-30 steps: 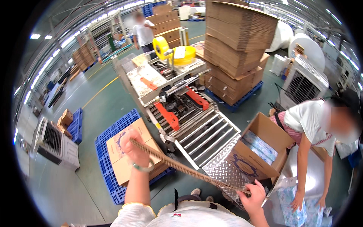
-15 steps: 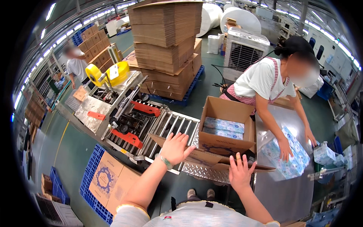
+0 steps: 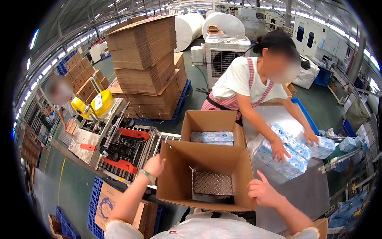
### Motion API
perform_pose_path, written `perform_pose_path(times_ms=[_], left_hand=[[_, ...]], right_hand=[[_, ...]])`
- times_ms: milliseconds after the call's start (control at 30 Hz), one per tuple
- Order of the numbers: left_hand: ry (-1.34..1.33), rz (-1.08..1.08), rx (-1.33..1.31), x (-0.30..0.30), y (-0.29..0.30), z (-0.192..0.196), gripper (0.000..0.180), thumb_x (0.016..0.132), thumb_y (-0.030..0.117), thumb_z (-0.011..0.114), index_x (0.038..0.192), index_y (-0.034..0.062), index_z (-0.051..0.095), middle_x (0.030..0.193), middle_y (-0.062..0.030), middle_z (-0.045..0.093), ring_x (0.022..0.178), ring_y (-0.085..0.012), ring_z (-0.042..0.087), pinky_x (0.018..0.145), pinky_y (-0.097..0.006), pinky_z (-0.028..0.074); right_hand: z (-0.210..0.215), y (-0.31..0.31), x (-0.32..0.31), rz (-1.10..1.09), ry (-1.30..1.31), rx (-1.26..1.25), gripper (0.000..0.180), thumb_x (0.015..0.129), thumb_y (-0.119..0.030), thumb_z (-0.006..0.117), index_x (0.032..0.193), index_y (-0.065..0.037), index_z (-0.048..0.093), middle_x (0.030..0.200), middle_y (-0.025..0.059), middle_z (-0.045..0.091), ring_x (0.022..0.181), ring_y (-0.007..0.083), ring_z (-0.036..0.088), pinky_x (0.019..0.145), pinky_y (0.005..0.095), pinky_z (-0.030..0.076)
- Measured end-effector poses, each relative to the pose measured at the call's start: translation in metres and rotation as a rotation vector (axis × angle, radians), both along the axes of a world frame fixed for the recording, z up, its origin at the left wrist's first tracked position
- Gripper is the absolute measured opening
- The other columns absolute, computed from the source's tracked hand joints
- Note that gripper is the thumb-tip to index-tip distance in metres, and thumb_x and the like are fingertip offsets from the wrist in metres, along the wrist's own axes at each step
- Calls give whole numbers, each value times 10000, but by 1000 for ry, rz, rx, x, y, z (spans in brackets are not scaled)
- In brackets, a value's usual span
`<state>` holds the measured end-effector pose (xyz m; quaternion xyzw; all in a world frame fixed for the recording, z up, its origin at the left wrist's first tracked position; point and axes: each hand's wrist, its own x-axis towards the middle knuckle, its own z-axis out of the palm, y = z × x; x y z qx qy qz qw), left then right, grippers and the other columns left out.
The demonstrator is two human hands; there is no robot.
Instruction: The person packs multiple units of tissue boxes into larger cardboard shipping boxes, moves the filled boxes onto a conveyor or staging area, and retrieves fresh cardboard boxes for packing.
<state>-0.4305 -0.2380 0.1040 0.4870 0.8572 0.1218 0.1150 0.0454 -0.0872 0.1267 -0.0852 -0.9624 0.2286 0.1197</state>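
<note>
An opened cardboard box stands upright in front of me, its inside bare down to a metal tread plate. At its left rim, my left hand is closed, with curled fingertips at the cardboard edge. My right hand is beside the right wall. Its thumb is raised apart, and its bent fingers touch or nearly touch the rim. Behind this box sits a second cardboard box holding blue-and-white wrapped packs. A co-worker's hands rest on similar packs on the metal table.
The metal table extends along my right. A roller conveyor and a taping machine with yellow tape rolls stand left. Flat cartons are stacked high behind; more lie on a blue pallet. Another person is at far left.
The folded cardboard in front of me has been opened out into a box. My hands moved from lying spread over it to its two sides. The co-worker's packs are now grouped together.
</note>
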Motion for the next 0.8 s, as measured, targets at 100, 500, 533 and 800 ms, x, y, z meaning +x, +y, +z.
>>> perform_pose_path(times_ms=[100,500,533,800], left_hand=[[-42,-50,-34,93,29,0,371,1008,316,568,1038,-54,588,893,-311,686,894,-465,674,798,-536,549],[238,-1074,-401,186,-11,-65,963,913,611,592,1639,152,156,1697,-114,176,1562,-276,198,1197,-623,199],[267,-1052,-374,187,-9,-78,955,919,682,527,1635,152,185,1696,-120,179,1562,-280,200,1221,-587,161],[-873,-788,-540,189,-39,-51,796,1023,628,400,1558,38,372,1662,-176,256,1557,-278,199,1251,-460,168]], right_hand=[[41,9,-4,248,-368,128,72,720,-52,660,687,-111,636,818,-4,642,997,222,610,1136,794,151],[-135,55,-60,475,-754,-29,719,797,-426,745,1389,-49,590,1427,215,520,1432,365,394,1211,632,190],[-158,53,-75,446,-372,-7,790,805,-399,753,1467,-60,487,1481,217,474,1463,371,360,1195,638,225],[12,86,-166,-44,-686,-251,562,905,-331,653,1341,-9,505,1380,250,560,1363,356,487,1142,581,323]])
